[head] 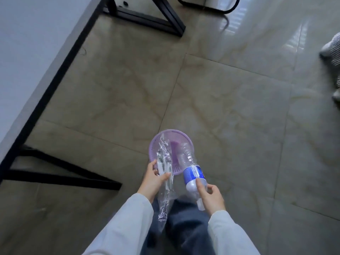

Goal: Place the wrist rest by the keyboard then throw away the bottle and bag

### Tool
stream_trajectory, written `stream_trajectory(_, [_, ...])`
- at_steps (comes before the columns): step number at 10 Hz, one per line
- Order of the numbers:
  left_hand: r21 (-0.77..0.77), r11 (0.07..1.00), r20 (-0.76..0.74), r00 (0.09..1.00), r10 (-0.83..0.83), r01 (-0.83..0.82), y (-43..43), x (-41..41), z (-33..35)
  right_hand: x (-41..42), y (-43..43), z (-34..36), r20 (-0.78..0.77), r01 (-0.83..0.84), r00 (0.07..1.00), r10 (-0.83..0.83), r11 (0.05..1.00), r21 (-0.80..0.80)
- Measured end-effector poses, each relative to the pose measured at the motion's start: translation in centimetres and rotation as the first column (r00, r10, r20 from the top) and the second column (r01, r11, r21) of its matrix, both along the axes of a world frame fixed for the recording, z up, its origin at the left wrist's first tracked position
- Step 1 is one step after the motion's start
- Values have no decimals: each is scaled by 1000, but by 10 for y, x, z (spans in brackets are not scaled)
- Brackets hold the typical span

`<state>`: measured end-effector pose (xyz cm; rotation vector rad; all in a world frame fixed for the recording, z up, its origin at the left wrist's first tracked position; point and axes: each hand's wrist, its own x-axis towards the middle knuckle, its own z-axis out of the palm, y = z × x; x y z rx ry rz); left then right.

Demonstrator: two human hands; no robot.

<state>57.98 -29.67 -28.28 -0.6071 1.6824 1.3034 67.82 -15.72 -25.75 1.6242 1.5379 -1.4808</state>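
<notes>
A small purple mesh waste basket stands on the tiled floor just ahead of my feet. My left hand grips a clear crumpled plastic bag, whose top end hangs over the basket's left rim while its tail dangles toward my legs. My right hand holds a clear plastic bottle with a blue label near its capped end, base pointing into the basket's right side. The wrist rest and keyboard are out of sight.
A white desk with a black frame and black floor legs runs along the left. Another black frame and a chair base lie at the top. Someone's shoe shows at the right edge.
</notes>
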Motion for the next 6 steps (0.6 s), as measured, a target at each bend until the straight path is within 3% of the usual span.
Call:
stream_trajectory(2, [5,999,121,992,-33,33,6,-20,-145,-34,-5,-130,76,0,997,-1,1000,2])
stream_trajectory(3, [-10,998,86,994,-63,64,9,-35,-187,-51,-6,-171,54,15,998,-14,1000,-12])
stream_trajectory(5, [-38,991,14,991,-131,131,-4,-50,-194,-60,-8,-181,4,13,1000,-13,999,35])
stream_trajectory(6, [-53,998,-6,1000,-26,26,-7,-46,-161,-65,-19,-144,-64,25,998,-23,999,27])
